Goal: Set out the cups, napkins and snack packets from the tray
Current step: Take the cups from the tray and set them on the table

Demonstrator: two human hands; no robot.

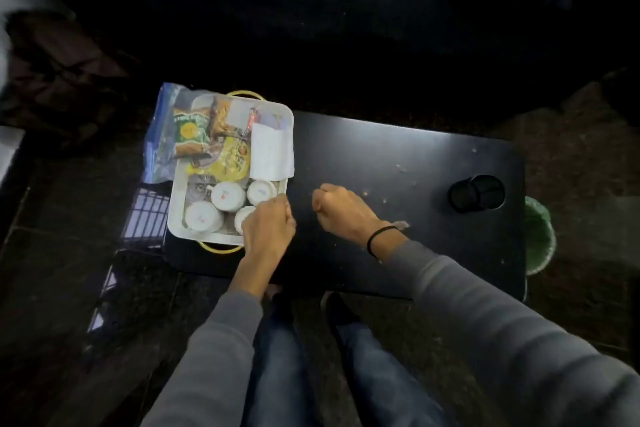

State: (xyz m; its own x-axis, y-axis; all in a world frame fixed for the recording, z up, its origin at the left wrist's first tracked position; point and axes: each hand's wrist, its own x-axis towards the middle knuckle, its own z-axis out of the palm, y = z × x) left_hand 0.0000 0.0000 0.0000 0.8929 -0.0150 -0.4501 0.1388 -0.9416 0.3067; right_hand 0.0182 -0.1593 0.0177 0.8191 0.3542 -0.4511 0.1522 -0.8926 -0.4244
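Curled by the tray's (172, 215) corner, our left hand (268, 224) may hold something, we cannot tell; our right hand (341, 208) rests fisted on the table (398, 149).

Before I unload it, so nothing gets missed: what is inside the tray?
Four white cups at its near end, a napkin along the right side, snack packets at the far end. Anything under the packets and napkin is covered.
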